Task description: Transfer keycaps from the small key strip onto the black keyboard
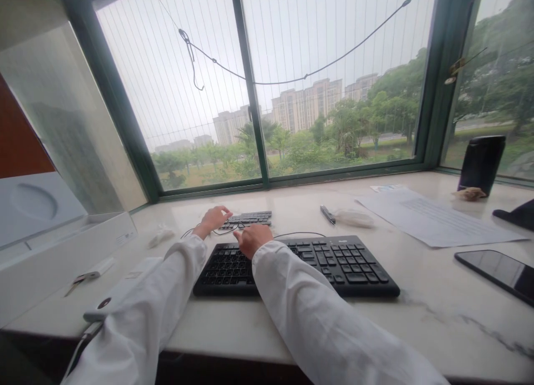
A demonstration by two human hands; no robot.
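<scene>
A black keyboard (pixel 354 262) lies on the white marble-patterned counter. Many key positions on its left part look bare of caps. Behind it, small dark keycaps (pixel 258 218) are set out in rows. My left hand (pixel 213 221) reaches past the keyboard's upper left edge, fingers stretched toward the keycaps, with nothing visible in it. My right hand (pixel 253 239) is over the keyboard's upper middle, its fingers curled together. Whatever it may hold is too small or hidden to name. My right sleeve covers part of the keys.
A pen (pixel 327 214) and a clear plastic wrapper (pixel 354 218) lie behind the keyboard. Printed paper (pixel 429 215), a phone (pixel 500 271) and a dark can (pixel 481 165) are at right. At left are a white box (pixel 62 262), a white power bank (pixel 125 287) and keys (pixel 89 274).
</scene>
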